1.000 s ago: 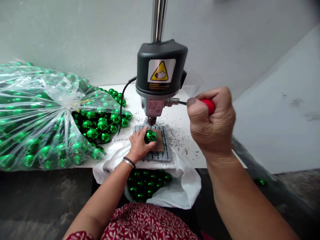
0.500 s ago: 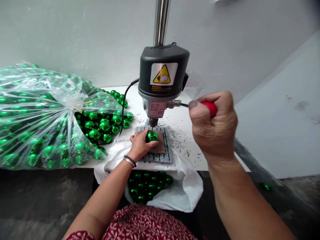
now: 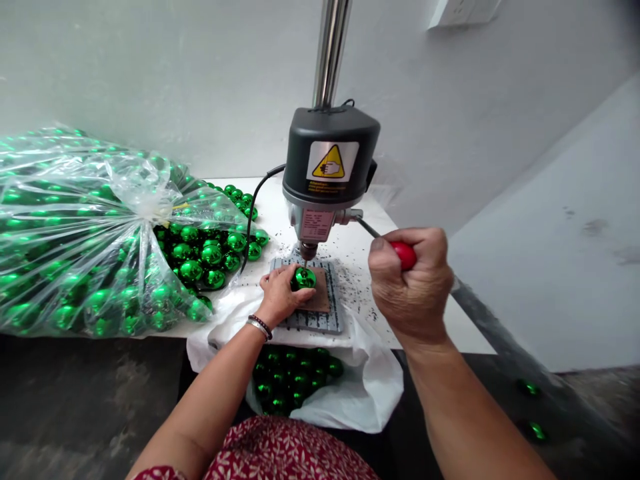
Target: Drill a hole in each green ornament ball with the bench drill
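My left hand (image 3: 281, 293) holds a shiny green bauble (image 3: 305, 278) between thumb and fingers. The bauble rests on a brown board (image 3: 320, 300) that lies on the grey slotted base plate (image 3: 333, 323). Directly over it is the black-and-grey drill press (image 3: 333, 157); its thin bit comes down to the top of the bauble, though I cannot tell how deep it reaches. My right hand (image 3: 413, 287) is wrapped round the red knob (image 3: 404, 255) of the press lever (image 3: 369, 228).
On the left, a clear plastic bag (image 3: 145, 207) bulges with green baubles, several loose ones (image 3: 213, 253) beside it. Below the table edge hangs an open white bag (image 3: 367, 393) with more baubles inside. Dark shavings lie around the base. Two baubles (image 3: 535, 431) are on the floor at right.
My right hand has pulled the lever knob downward and slightly left. My left hand still holds the bauble under the bit. The camera view has shifted a little.
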Demonstrator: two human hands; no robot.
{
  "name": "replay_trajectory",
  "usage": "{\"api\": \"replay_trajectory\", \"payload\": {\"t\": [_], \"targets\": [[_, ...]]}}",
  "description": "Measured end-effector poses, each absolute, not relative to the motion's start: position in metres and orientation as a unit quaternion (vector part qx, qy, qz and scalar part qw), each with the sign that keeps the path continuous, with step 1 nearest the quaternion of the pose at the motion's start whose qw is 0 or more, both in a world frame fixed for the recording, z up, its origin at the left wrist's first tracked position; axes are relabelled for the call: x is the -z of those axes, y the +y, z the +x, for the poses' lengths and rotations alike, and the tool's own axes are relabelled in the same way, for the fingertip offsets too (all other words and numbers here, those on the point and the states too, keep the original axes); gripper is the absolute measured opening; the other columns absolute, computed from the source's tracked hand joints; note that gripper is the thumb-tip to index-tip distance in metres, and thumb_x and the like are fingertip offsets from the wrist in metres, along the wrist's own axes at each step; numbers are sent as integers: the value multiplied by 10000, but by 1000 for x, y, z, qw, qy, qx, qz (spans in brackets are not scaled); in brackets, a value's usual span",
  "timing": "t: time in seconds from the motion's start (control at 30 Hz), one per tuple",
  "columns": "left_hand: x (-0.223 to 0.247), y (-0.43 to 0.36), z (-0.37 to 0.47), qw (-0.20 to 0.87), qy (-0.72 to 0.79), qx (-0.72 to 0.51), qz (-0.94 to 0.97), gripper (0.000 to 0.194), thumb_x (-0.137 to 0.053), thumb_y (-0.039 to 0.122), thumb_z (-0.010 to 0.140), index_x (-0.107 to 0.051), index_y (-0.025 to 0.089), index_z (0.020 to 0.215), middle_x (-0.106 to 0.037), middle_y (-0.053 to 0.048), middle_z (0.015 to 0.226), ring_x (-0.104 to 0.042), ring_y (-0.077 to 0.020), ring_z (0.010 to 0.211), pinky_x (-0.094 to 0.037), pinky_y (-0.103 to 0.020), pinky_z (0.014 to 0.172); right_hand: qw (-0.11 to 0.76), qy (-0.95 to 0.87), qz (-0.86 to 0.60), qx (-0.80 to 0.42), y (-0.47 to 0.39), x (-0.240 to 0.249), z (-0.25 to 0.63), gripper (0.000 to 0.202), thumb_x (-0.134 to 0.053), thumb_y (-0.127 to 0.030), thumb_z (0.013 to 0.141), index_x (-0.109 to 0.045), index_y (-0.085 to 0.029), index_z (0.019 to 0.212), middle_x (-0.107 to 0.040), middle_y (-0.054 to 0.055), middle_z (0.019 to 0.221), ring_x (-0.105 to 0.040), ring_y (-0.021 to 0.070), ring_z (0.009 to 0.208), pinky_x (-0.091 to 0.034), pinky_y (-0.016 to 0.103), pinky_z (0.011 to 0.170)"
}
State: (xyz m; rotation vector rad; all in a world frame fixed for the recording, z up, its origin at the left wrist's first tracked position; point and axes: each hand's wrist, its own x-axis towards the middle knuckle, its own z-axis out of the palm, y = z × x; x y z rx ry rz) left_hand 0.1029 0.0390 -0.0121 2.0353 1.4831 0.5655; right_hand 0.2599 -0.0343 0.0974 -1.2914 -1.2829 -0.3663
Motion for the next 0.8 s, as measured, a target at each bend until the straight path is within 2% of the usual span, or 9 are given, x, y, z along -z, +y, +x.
{"api": "replay_trajectory", "payload": {"t": [0.23, 0.53, 0.7, 0.8], "targets": [[14, 39, 103, 280, 548, -215, 758, 462, -749, 427, 810, -650, 282, 1237, -684, -68, 1260, -536, -314, 1278, -321, -490, 1099, 613, -554, -518, 223, -31, -79, 256, 115, -566, -283, 903, -545, -181, 853, -586, -32, 666, -510, 42, 556, -425, 175, 555], [15, 39, 102, 290, 544, -229, 753, 462, -758, 407, 803, -647, 274, 1231, -690, -71, 1274, -532, -318, 1303, -313, -509, 1110, 640, -529, -516, 210, -29, -54, 251, 163, -557, -333, 908, -538, -174, 876, -602, -18, 735, -563, 57, 629, -451, 190, 592], [11, 38, 103, 290, 550, -232, 748, 427, -789, 386, 765, -685, 258, 1159, -724, -65, 1143, -591, -327, 1207, -371, -503, 1062, 645, -517, -535, 174, -18, -101, 255, 257, -516, -414, 928, -535, -168, 855, -559, -10, 725, -494, 54, 624, -404, 204, 568], [9, 34, 99, 296, 539, -265, 743, 420, -804, 335, 746, -695, 248, 1143, -738, -46, 1088, -636, -305, 1119, -421, -469, 1021, 631, -506, -581, 90, -5, -140, 259, 271, -542, -410, 923, -507, -161, 819, -405, -63, 630, -332, 25, 555, -338, 194, 550]]}}
